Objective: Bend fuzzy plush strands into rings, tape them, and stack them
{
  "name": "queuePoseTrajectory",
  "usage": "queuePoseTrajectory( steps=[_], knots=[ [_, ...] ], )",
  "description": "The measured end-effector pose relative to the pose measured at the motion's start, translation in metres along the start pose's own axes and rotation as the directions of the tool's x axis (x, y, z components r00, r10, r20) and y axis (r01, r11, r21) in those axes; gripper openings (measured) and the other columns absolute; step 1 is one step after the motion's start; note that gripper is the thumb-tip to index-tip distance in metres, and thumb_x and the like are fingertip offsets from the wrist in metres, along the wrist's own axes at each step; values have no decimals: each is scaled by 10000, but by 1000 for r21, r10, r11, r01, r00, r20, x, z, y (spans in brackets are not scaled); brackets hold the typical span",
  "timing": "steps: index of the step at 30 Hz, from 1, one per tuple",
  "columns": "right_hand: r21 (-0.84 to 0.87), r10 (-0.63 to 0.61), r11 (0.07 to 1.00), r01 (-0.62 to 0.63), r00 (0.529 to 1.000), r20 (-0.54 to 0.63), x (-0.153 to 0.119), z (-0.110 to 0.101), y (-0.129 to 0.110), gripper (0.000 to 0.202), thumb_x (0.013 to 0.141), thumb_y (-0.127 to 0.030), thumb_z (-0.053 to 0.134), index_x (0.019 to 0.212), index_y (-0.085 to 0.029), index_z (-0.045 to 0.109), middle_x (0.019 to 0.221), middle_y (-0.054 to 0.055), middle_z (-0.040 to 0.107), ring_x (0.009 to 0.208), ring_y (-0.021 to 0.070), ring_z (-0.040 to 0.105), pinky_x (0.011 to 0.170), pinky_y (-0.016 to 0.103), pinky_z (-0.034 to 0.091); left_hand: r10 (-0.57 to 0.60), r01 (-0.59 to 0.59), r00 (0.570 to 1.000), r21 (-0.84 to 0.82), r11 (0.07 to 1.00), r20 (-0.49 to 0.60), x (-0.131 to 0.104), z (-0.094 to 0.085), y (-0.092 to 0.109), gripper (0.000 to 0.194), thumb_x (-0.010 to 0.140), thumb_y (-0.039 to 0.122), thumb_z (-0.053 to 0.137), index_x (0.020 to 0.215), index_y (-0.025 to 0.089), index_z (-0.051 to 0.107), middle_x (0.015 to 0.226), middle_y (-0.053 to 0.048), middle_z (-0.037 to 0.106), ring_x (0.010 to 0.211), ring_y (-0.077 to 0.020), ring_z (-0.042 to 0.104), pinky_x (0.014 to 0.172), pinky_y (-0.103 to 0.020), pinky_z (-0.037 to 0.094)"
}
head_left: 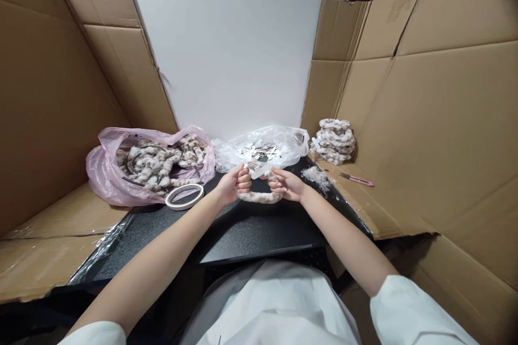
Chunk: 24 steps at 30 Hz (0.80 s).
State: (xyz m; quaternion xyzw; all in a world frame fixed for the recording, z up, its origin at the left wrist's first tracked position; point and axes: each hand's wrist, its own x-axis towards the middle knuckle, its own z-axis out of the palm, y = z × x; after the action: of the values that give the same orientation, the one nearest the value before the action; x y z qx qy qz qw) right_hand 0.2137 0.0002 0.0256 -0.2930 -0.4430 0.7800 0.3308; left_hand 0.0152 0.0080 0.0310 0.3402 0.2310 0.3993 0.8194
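Note:
A fluffy cream-and-brown ring (259, 197), like a plush hair band, is held up over the black table (259, 232). My left hand (233, 184) is closed around its left side. My right hand (288, 184) grips the opposite side, fingers curled in. A white strip, perhaps a label (262, 171), shows at the top of the ring between both hands. Just behind them lies a clear plastic bag (285, 143) with many small white and metallic pieces (259, 150). Parts of the ring are hidden under my fingers.
At the left, a pink plastic bag (101, 172) holds fluffy strips and dark cords (149, 164). A tape roll (184, 197) lies beside it. Stacked fluffy rings (334, 142), pink-handled snips (356, 179) and loose fluff (318, 176) are at the right. Cardboard walls (453, 118) flank the table.

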Motion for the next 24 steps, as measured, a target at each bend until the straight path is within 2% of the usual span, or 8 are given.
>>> queuePoseTrajectory(
  steps=[2, 4, 7, 11, 15, 19, 21, 24],
  knots=[
    [40, 61, 997, -63, 997, 51, -1, -2, -2, 378, 976, -388, 377, 723, -157, 538, 423, -119, 258, 343, 44, 113, 422, 175, 321, -3, 3, 1000, -14, 1000, 15, 1, -3, 0, 475, 953, 405, 419, 555, 188, 280, 470, 91, 140, 346, -53, 142, 323, -150, 194],
    [104, 59, 992, -67, 995, 76, 0, -4, -3, 434, 1002, -349, 304, 644, -168, 470, 417, -119, 214, 348, 48, 92, 434, 177, 328, -13, 15, 999, -36, 999, 42, 2, -4, -1, 493, 961, 401, 390, 534, 185, 275, 464, 86, 158, 346, -54, 171, 338, -161, 242],
    [239, -39, 971, 26, 998, 50, 3, -6, -4, 470, 1013, -334, 243, 586, -186, 372, 418, -111, 178, 356, 58, 76, 445, 186, 335, -12, 16, 998, -54, 998, 63, 2, -3, -2, 506, 967, 374, 349, 504, 178, 295, 449, 77, 174, 348, -59, 206, 367, -179, 304],
    [337, -133, 932, 137, 990, -35, 3, -6, -5, 466, 998, -331, 271, 553, -198, 304, 405, -105, 160, 365, 67, 64, 449, 195, 338, 44, -44, 998, 1, 999, 44, 3, -2, -2, 430, 929, 234, 362, 506, 164, 381, 434, 72, 189, 352, -64, 224, 398, -184, 341],
    [292, -168, 938, 188, 981, -93, 3, -6, -3, 506, 978, -345, 305, 502, -209, 203, 383, -100, 142, 361, 66, 62, 450, 208, 352, 72, -76, 996, 81, 994, 48, 4, -5, -3, 369, 886, 266, 407, 539, 155, 461, 443, 68, 238, 380, -69, 258, 454, -206, 405],
    [184, -159, 970, 159, 987, -10, 4, -7, 0, 524, 927, -359, 422, 484, -215, 182, 380, -98, 172, 352, 57, 121, 482, 219, 396, -66, 41, 993, 236, 971, 98, 4, -10, -8, 435, 912, 427, 396, 638, 133, 563, 430, 80, 217, 387, -71, 204, 435, -209, 389],
    [157, -171, 973, 171, 985, -12, 4, -7, 1, 507, 888, -332, 471, 476, -215, 198, 378, -98, 189, 351, 54, 141, 504, 224, 422, -109, 76, 989, 291, 954, 99, 4, -11, -10, 408, 919, 397, 412, 663, 125, 577, 428, 89, 196, 388, -63, 156, 419, -188, 354],
    [170, -200, 961, 217, 973, -111, 7, -9, 2, 463, 823, -298, 520, 480, -215, 221, 376, -105, 192, 349, 48, 131, 516, 226, 443, -66, 29, 992, 308, 951, 110, 4, -10, -11, 327, 896, 258, 435, 614, 129, 540, 449, 83, 196, 396, -58, 156, 431, -175, 349]
  ],
)
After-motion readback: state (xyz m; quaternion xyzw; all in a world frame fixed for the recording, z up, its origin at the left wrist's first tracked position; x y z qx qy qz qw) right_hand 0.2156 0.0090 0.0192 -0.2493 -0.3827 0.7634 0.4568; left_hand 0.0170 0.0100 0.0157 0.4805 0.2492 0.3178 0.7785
